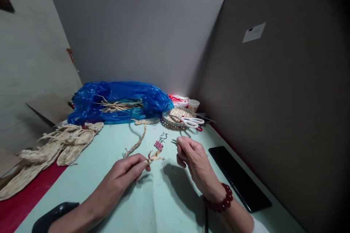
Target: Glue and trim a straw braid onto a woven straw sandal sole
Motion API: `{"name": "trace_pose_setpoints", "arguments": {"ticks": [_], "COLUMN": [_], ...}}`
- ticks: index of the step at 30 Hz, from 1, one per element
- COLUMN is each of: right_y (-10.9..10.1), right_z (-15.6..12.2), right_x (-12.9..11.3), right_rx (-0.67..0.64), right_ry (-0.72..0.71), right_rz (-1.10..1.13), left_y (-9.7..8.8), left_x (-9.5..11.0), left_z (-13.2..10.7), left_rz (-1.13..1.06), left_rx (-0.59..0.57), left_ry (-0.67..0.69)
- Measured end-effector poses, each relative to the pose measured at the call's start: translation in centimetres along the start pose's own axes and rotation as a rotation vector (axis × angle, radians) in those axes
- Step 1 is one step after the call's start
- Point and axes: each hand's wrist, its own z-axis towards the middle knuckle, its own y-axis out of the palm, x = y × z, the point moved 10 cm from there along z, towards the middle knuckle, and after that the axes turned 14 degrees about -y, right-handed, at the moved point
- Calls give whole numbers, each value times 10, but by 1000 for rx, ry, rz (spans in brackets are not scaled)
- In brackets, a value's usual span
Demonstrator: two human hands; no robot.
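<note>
A pale green tabletop fills the lower part of the frame, and I see two hands apart over it. The left hand, lower centre, pinches a knotted straw piece, its loose ends poking rightward. The right hand, right of centre, grips a thin dark tool, tip pointing left. A black phone lies at lower right; a pink binder clip sits just beyond the straw. Farther back come woven straw soles at left, white-handled scissors on a round basket, a blue plastic bag, then a grey partition.
</note>
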Motion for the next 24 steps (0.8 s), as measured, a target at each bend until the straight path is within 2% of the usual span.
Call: {"name": "trace_pose_setpoints", "arguments": {"ticks": [6,10,13,18,21,24], "right_y": [8,36,55,54,55,59], "right_z": [0,-10,-20,-27,-33,-41], "right_x": [-13,-7,-6,-10,-10,-4], "right_rx": [-74,-264,-360,-321,-376,-429], "right_ry": [-63,-3,13,-58,-139,-205], "right_rz": [-45,-40,-102,-357,-478,-540], "left_y": [-10,-7,4,21,28,28], "left_x": [1,4,4,4,4,5], "left_z": [-8,-11,-13,-20,-22,-27], "left_rz": [-25,1,46,123,179,233], "left_rx": [105,129,122,159,166,221], "left_ry": [19,34,68,158,226,334]}}
